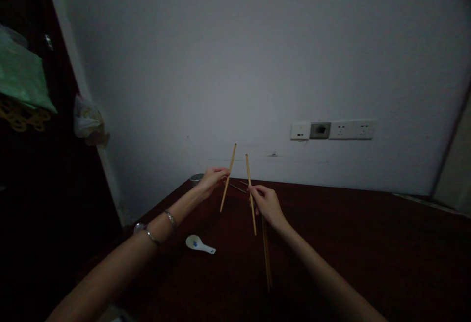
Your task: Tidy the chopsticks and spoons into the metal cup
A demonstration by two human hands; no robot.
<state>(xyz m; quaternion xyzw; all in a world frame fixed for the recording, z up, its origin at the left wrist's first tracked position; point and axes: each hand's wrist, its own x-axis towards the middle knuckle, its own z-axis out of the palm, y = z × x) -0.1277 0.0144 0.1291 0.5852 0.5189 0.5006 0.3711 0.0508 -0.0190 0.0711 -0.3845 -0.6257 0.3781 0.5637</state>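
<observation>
My left hand (213, 179) pinches one wooden chopstick (224, 198), which stands nearly upright and leans a little to the right at its top. A second chopstick (248, 169) is gripped by my right hand (267, 205), its top tilted slightly left. The two chopsticks are apart from each other. Below my right hand, more chopsticks (266, 258) lie on the dark red table (338, 243), partly covered by the hand. A white spoon (198, 245) with a blue mark in its bowl rests on the table, nearer to me than my left hand.
A round metal container (196, 178) stands at the table's back left corner, behind my left hand. Thin sticks (237, 188) lie near the wall. Sockets (352, 130) are set in the wall. Bags (88, 118) hang by a dark door (47, 179) at left.
</observation>
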